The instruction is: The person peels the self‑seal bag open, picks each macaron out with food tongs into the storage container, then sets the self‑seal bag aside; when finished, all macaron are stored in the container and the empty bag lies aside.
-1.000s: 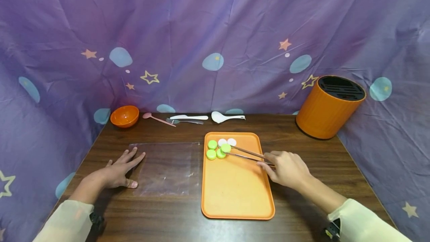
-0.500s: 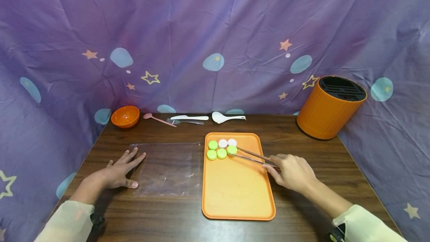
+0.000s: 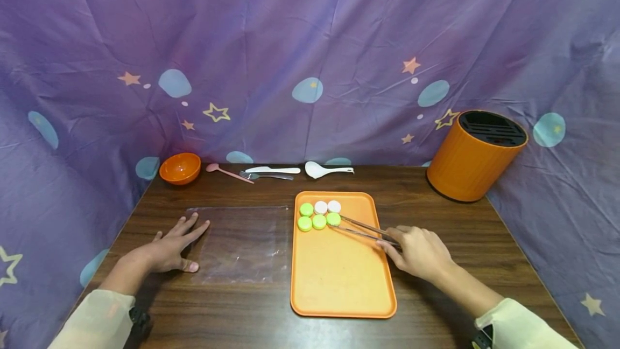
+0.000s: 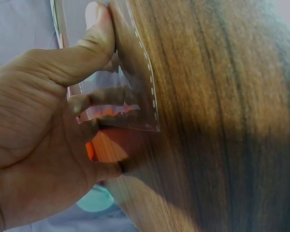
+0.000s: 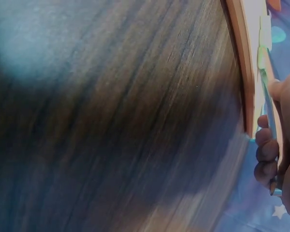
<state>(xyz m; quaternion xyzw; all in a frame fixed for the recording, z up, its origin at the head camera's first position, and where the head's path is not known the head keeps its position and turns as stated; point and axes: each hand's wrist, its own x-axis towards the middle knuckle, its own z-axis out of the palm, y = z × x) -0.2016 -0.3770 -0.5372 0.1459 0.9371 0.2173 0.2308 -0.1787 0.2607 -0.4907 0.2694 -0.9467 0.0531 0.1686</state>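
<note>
My right hand (image 3: 423, 252) grips metal tongs (image 3: 360, 229), also at the edge of the right wrist view (image 5: 275, 121). The tong tips lie on either side of a green round piece (image 3: 333, 220) on the orange tray (image 3: 344, 284); whether they still touch it I cannot tell. To its left sit more green pieces (image 3: 319, 222), and behind it two white round pieces (image 3: 321, 207). My left hand (image 3: 171, 246) rests with fingers spread on the left edge of a clear plastic sheet or bag (image 3: 244, 244), whose dashed edge shows under the thumb in the left wrist view (image 4: 135, 77).
Along the back of the wooden table (image 3: 232, 311) lie an orange bowl (image 3: 180, 169), a pink spoon (image 3: 230, 173), a white knife (image 3: 273, 169), a fork (image 3: 266, 175) and a white ladle-like spoon (image 3: 326, 169). An orange knife block (image 3: 474, 158) stands at back right.
The tongs carried a green piece slightly right and set it down at the right end of the front row. Their tips have since spread a little. My left hand stayed still.
</note>
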